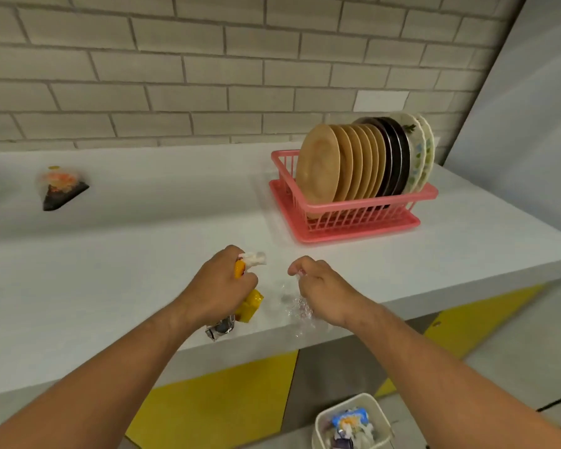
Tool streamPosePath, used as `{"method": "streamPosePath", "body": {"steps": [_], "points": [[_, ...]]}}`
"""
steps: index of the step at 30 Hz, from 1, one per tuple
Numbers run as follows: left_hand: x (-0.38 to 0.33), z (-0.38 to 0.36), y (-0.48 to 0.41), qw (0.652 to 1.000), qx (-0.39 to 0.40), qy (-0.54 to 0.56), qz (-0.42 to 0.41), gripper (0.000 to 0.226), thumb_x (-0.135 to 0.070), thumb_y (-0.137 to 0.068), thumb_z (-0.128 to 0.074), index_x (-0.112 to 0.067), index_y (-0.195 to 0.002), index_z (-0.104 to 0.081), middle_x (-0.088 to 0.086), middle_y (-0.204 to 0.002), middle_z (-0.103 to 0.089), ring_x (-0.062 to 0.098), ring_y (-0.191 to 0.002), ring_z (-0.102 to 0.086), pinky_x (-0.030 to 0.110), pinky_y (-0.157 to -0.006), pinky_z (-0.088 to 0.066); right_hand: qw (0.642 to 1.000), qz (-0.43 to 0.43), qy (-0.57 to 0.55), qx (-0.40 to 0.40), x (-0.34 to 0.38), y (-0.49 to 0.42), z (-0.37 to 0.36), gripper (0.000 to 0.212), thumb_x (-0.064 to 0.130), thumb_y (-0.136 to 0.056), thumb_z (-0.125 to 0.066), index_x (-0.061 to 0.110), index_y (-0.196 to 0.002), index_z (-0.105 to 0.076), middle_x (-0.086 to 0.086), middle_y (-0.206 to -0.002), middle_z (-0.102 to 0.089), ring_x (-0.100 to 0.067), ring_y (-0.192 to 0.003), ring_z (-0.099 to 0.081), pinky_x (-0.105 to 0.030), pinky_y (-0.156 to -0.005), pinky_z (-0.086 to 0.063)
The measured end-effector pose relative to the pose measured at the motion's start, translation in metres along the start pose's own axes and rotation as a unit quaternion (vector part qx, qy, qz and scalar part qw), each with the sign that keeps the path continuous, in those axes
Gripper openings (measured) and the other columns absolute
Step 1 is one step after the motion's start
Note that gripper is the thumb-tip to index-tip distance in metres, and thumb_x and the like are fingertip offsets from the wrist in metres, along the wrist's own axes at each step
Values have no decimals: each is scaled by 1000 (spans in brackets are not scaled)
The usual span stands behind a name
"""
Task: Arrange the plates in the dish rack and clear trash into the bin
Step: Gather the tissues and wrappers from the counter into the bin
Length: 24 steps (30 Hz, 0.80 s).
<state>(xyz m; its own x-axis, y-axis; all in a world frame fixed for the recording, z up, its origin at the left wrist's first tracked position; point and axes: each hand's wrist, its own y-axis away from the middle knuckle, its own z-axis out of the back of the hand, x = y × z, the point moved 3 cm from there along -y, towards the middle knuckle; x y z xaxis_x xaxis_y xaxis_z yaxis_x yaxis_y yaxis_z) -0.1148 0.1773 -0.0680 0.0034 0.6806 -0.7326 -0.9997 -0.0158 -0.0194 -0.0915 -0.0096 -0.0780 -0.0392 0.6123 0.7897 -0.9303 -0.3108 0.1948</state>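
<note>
Left grip (222,283), in front of the pink plastic dish rack (353,210), clenches yellow plastic wrappers (250,306) and crumpled white paper (255,258). Right grip (324,290) pinches clear plastic film (300,308).

Tan, dark and floral plates (363,163) stood on edge in a pink dish rack (353,217) at the far right of the counter (136,254), while near its front edge the left hand (222,283) gripped yellow, white and silver wrappers (251,304), the right hand (324,291) pinched a crumpled clear film (300,309), and a cream bin (320,427) below held more trash.

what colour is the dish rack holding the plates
The dish rack is pink, seen best in the head view.
</note>
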Motion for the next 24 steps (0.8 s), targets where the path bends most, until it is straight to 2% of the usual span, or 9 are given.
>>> {"method": "streamPosePath", "body": {"steps": [3, 5, 7, 9, 11, 13, 15, 20, 24], "points": [[-18, -15, 19, 999, 29, 31, -33, 11, -17, -92, -44, -19, -102, -48, 3, -89, -61, 14, -75, -61, 33, -62, -52, 1000, 1, 24, -11, -14, 25, 12, 39, 8, -96, -28, 22, -126, -49, 0, -125, -38, -14, -94, -48, -19, -63, -37], [-29, -35, 31, 995, 50, 39, -73, 12, -12, -92, -42, -18, -101, -47, 2, -88, -62, 9, -71, -62, 29, -61, -54, 999, -2, 44, -18, -35, 39, 24, 39, 9, -95, -30, 25, -127, -48, 1, -127, -39, -16, -101, -48, -22, -71, -44], [-40, -63, 39, 990, 63, 8, -122, 15, -11, -92, -43, -19, -105, -46, 2, -102, -56, 10, -84, -59, 28, -70, -51, 998, -12, 66, -14, -64, 52, 36, 39, 10, -94, -34, 28, -126, -47, 3, -126, -40, -17, -107, -48, -29, -76, -51], [-49, -98, 44, 984, 75, -14, -160, 18, -13, -93, -43, -20, -109, -45, 1, -109, -50, 11, -90, -55, 24, -73, -47, 997, -23, 77, -6, -97, 65, 46, 40, 8, -94, -38, 29, -127, -46, 2, -129, -41, -17, -110, -48, -25, -75, -49], [-58, -135, 46, 978, 89, -33, -188, 23, -19, -90, -42, -20, -112, -45, 2, -109, -49, 14, -93, -53, 28, -80, -46, 996, -37, 82, 1, -130, 75, 56, 44, 5, -93, -43, 25, -132, -45, -1, -132, -41, -17, -112, -48, -24, -82, -46], [-63, -173, 48, 976, 87, -59, -192, 31, -22, -85, -41, -16, -115, -48, 3, -110, -50, 19, -100, -50, 36, -87, -44, 993, -52, 101, 13, -163, 84, 66, 47, 4, -93, -48, 20, -136, -45, -5, -134, -42, -19, -114, -49, -23, -89, -42], [-67, -210, 48, 975, 83, -97, -184, 39, -26, -84, -42, -16, -121, -48, 3, -114, -50, 20, -104, -47, 39, -91, -40, 992, -61, 113, 16, -197, 89, 76, 49, 0, -92, -51, 18, -137, -45, -6, -135, -44, -20, -116, -49, -20, -89, -39], [-57, -303, 47, 970, 122, -160, -137, 37, -25, -92, -45, -28, -128, -36, -7, -121, -40, 14, -103, -36, 33, -88, -31, 989, -80, 126, 2, -287, 94, 89, 51, -4, -91, -51, 20, -135, -48, -5, -134, -47, -18, -119, -48, -14, -92, -33], [-17, -382, 37, 961, 172, -184, -112, 36, -26, -94, -41, -29, -129, -31, -7, -123, -38, 15, -104, -35, 32, -89, -32, 986, -108, 125, -11, -370, 94, 77, 48, 2, -93, -52, 23, -136, -47, -2, -135, -46, -15, -119, -47, -13, -91, -33]]}}
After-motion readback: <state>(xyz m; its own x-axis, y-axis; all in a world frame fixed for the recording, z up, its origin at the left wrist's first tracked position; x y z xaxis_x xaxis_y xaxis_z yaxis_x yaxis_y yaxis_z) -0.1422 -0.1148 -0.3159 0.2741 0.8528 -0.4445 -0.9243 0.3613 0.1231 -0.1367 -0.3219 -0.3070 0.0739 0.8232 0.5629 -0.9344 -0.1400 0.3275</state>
